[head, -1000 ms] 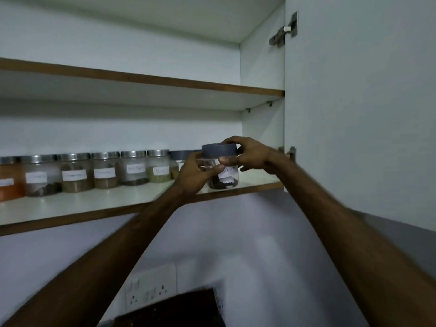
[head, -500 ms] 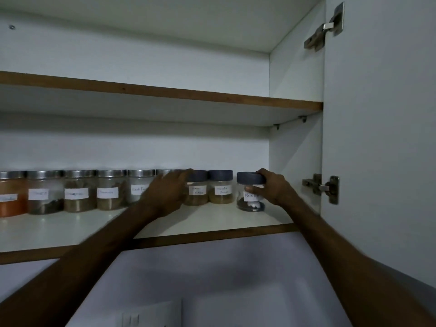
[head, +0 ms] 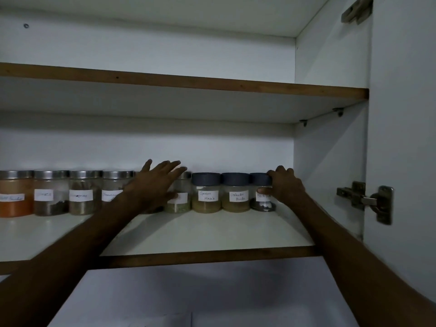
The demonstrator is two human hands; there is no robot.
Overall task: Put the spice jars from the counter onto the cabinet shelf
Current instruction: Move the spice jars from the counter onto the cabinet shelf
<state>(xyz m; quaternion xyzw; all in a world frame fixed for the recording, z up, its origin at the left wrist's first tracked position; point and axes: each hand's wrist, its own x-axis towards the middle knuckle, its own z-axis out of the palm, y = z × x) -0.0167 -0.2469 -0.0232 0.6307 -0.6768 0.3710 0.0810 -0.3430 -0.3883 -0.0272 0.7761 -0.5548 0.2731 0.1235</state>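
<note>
Leftmost, steel-lidded jars [head: 50,192] lined the back of the shelf [head: 212,256]. The left hand [head: 151,187] was spread straight-fingered before them. The right hand [head: 286,187] gripped the dark-lidded jar [head: 259,180] at the row's end, near the side wall [head: 330,173], with open shelf running forward to the front edge.

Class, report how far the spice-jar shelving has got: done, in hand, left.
Done: labelled jars, including the Garam Masala jar and Coriander Powder jar, line the lower shelf. In hand: the right hand grips the rightmost blue-lidded jar, standing beside them; the left hand is open. Left: letting go; the counter is unseen.
</note>
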